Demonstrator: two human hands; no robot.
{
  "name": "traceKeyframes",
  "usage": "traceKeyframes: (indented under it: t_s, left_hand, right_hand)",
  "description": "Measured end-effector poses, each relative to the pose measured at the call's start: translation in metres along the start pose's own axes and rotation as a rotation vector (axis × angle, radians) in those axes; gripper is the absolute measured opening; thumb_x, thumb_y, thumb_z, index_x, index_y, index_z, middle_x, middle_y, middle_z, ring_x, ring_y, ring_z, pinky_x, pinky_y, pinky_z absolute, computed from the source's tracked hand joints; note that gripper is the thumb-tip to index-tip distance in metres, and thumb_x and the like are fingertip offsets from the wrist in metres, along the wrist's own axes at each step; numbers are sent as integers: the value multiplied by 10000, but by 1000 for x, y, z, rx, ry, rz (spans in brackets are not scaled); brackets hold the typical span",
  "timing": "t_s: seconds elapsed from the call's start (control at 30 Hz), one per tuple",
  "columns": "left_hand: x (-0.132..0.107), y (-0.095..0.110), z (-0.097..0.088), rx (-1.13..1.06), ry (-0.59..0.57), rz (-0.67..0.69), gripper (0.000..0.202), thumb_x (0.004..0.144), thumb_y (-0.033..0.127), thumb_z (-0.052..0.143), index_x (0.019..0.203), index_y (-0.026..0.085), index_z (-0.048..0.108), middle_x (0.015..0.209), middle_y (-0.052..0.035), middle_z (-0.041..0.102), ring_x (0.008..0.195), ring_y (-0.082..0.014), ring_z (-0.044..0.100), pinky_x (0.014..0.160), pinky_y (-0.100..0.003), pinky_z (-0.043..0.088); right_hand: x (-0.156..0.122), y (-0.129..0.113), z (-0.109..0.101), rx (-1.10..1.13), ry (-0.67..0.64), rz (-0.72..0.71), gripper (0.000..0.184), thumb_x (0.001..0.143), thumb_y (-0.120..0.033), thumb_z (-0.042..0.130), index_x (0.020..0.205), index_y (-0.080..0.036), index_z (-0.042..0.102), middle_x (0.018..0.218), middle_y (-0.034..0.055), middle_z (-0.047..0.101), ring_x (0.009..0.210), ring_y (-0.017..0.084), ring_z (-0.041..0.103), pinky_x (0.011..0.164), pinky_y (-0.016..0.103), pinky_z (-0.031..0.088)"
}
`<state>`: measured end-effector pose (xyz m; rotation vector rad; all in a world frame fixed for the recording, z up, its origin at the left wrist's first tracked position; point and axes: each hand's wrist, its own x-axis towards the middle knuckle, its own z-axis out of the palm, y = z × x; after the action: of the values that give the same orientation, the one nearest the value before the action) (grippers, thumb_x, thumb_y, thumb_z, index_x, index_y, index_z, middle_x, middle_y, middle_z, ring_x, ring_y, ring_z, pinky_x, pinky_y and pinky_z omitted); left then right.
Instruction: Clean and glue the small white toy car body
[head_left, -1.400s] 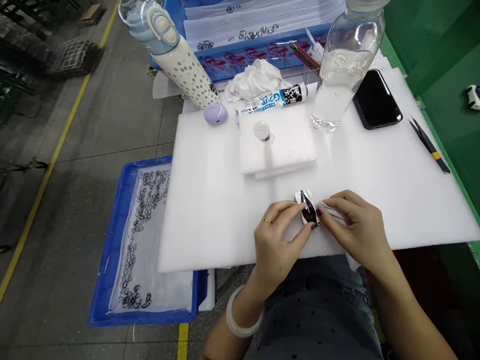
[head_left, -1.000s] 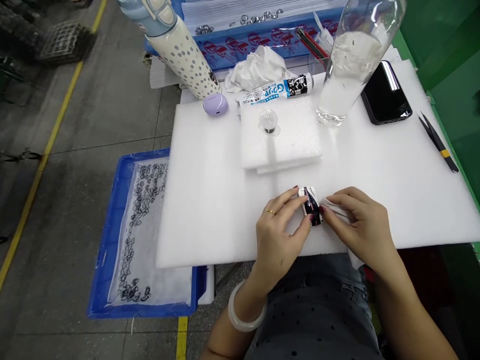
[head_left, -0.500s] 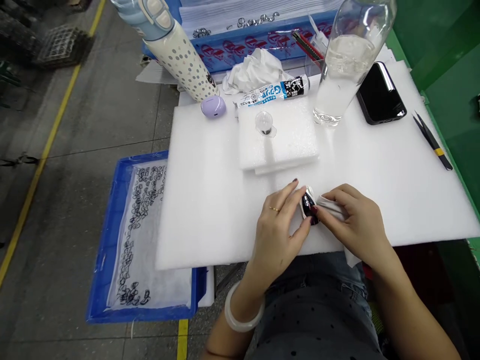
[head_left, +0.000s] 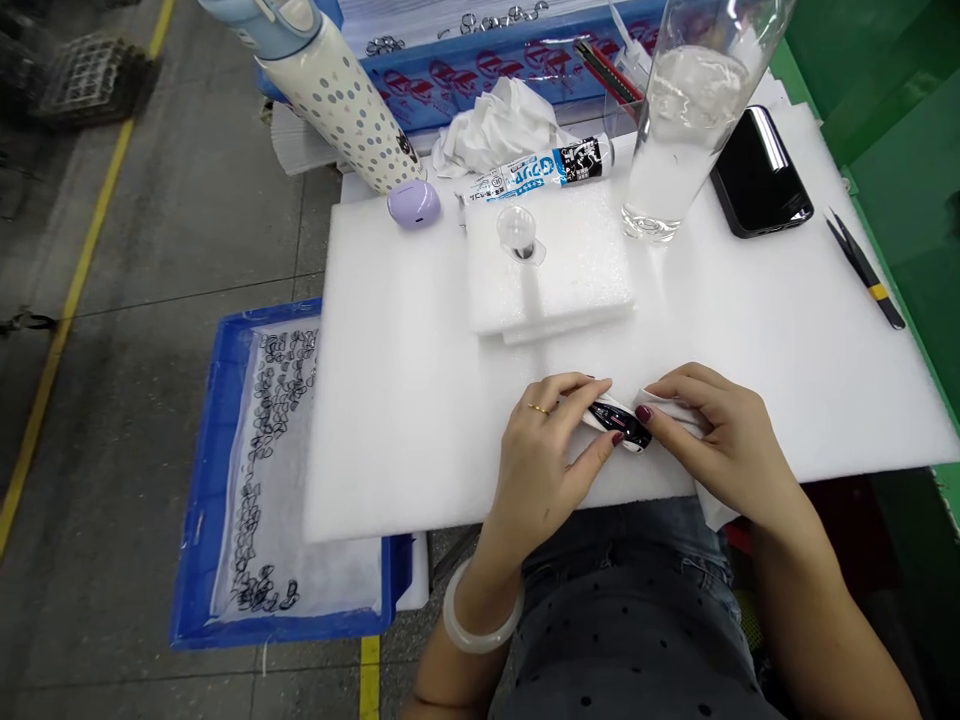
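My left hand (head_left: 551, 455) grips a small glossy black and white oval piece (head_left: 619, 422) between thumb and fingers, above the front part of the white foam board (head_left: 390, 400). What kind of piece it is, I cannot tell. Pinched in my right hand (head_left: 724, 440) is a white cloth or tissue (head_left: 716, 508), part of it hanging past the board's front edge. The right thumb lies close to the right end of the black piece; whether the cloth touches it is not clear.
A smaller foam block (head_left: 555, 290) bears a tiny clear cup (head_left: 517, 235). Behind stand a glue tube (head_left: 540, 172), crumpled tissue (head_left: 499, 130), a dotted bottle (head_left: 345, 110), a lilac case (head_left: 414, 204) and a water bottle (head_left: 675, 150). Rightward lie a phone (head_left: 761, 175) and tweezers (head_left: 866, 270). A blue tray (head_left: 199, 500) holds several dark rings.
The black and white piece has turned from nearly upright to slanting down toward the right. My left hand has turned with it, and the view has shifted slightly.
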<state>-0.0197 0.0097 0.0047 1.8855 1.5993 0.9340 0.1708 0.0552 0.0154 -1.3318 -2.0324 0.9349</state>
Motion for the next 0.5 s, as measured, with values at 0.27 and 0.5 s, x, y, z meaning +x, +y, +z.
traceKeyframes:
  t_s: [0.27,0.5]
  left_hand:
    - [2,2,1,29,-6,-32,357,871,190,701,1220,200,626,1155,-54,631,1069,-234,563,943,-402,479]
    - [-3,-7,-2,41,-10,36,363,877,123,682,1226,197,621,1154,-49,656,1055,-228,559,936,-388,483]
  right_hand:
    - [1,0,3,-46,40,-33,78,858,-263,697,883,-193,674,837,19,652,677,134,615,568,265,458]
    - [-17,6,7,-120,383,-262,83,871,-121,651,909,-194,655,723,2,628,584,110,562,502,241,428]
